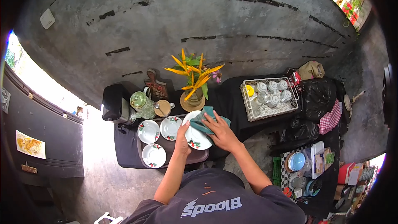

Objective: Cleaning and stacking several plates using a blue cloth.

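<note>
A white saucer (pixel 199 140) with a red and green floral print is gripped at its left rim by my left hand (pixel 182 140). Against its upper right side, my right hand (pixel 222 130) presses a green cloth (pixel 202 121). Three similar saucers lie on a dark brown tray (pixel 199 156) below: an upper left saucer (pixel 148 132), a middle saucer (pixel 171 128) partly behind the held one, and a lower saucer (pixel 154 156). Part of the tray is hidden by my hands and the held saucer.
Behind the tray stand a green teapot (pixel 141 102), a lidded cup (pixel 163 108) with a spoon and a vase of yellow flowers (pixel 195 96). A white wire basket (pixel 248 112) of glass jars sits to the right, near black plastic bags (pixel 320 96). A black appliance (pixel 115 103) is at left.
</note>
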The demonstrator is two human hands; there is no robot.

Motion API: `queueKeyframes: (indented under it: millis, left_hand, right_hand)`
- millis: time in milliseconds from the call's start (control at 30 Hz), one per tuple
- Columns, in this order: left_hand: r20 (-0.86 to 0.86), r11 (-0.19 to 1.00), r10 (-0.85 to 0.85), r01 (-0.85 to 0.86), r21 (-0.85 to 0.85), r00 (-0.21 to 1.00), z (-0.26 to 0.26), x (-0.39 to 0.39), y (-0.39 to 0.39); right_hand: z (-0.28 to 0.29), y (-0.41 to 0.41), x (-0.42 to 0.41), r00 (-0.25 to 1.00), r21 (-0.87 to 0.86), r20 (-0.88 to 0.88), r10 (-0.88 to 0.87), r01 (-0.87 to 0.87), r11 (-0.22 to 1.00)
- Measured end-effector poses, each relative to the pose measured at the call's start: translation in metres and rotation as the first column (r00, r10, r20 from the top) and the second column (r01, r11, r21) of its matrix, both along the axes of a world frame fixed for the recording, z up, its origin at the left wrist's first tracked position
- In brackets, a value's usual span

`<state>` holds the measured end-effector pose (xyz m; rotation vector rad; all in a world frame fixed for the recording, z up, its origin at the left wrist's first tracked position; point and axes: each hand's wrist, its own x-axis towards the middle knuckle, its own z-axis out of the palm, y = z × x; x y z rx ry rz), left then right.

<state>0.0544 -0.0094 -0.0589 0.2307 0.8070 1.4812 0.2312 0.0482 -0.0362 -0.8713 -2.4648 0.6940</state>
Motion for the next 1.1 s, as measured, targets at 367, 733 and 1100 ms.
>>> queueKeyframes:
  millis: [367, 733, 1100]
  left_hand:
    - [-0.040, 0.994, 0.073, -0.076, -0.074, 0.996, 0.011, -0.049, -0.005]
    - [-0.034, 0.995, 0.083, -0.084, -0.055, 0.996, 0.010, -0.062, -0.002]
    - [-0.051, 0.990, 0.125, -0.128, -0.057, 0.991, 0.021, -0.012, 0.022]
  right_hand:
    - [0.012, -0.054, -0.102, 0.999, 0.030, -0.037, -0.013, 0.014, 0.999]
    - [0.007, -0.026, -0.063, 0.997, -0.099, 0.066, -0.035, 0.042, 0.994]
    - [0.017, -0.012, -0.062, 1.000, 0.088, 0.006, 0.011, -0.012, 0.996]
